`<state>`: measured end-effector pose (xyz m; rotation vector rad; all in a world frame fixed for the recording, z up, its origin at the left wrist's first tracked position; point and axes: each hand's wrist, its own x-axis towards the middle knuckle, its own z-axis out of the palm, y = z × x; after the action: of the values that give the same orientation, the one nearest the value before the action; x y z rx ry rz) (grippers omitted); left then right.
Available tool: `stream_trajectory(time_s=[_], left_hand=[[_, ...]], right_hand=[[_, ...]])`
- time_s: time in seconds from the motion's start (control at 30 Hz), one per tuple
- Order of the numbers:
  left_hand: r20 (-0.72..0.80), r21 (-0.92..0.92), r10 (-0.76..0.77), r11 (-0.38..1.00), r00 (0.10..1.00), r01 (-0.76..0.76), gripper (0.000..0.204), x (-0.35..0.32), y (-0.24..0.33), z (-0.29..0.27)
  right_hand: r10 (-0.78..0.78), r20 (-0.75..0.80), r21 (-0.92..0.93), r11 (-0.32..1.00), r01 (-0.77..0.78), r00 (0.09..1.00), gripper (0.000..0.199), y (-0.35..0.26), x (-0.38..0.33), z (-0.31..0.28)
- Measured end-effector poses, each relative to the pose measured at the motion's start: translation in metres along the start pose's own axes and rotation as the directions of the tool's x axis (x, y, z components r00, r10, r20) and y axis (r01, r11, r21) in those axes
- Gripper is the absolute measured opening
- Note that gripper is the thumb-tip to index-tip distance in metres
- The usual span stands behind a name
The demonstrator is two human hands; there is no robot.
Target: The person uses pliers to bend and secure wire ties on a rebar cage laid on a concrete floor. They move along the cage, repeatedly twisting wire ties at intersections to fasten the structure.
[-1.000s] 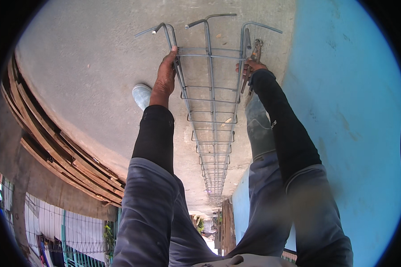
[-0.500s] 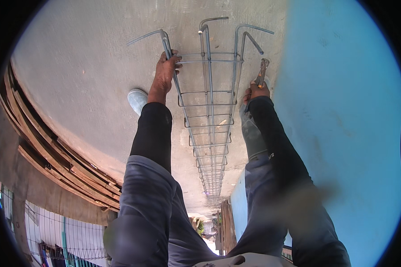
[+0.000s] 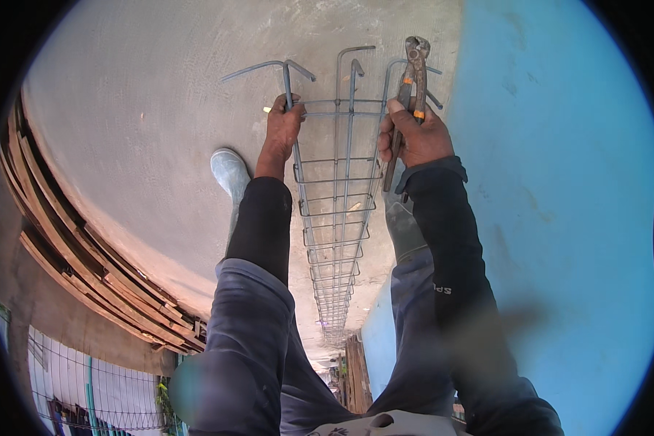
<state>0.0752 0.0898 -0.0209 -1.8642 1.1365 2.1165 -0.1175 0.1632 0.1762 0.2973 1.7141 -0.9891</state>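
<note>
- Rebar cage [image 3: 338,189] lies long on the concrete floor [image 3: 145,131], running between the person's legs, hooked bar ends at its far end.
- Left hand [image 3: 282,127] is wrapped tight round the cage's left long bar, just short of the hooked end.
- Right hand [image 3: 408,136] is closed on the pincers [image 3: 408,94] at the cage's right long bar; pincer head points past the cage end.
- Grey boot [image 3: 231,173] sits just left of the cage.
- Blue wall [image 3: 559,203] rises right of the cage; stacked timber planks [image 3: 87,254] lie well left.
</note>
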Motion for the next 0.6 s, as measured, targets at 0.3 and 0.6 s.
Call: stream_trajectory(time_s=[0.3, 0.6], left_hand=[[-0.049, -0.004, 0.055, 0.998, 0.997, -0.055, 0.041, -0.008, -0.001, -0.003], [-0.114, 0.088, 0.118, 0.99, 0.986, -0.108, 0.052, -0.019, 0.004, -0.001]], right_hand=[[0.034, 0.001, -0.137, 0.99, -0.033, 0.999, 0.021, -0.055, 0.081, -0.008], [0.312, -0.253, -0.788, 0.483, -0.382, 0.916, 0.031, -0.087, 0.183, 0.014]])
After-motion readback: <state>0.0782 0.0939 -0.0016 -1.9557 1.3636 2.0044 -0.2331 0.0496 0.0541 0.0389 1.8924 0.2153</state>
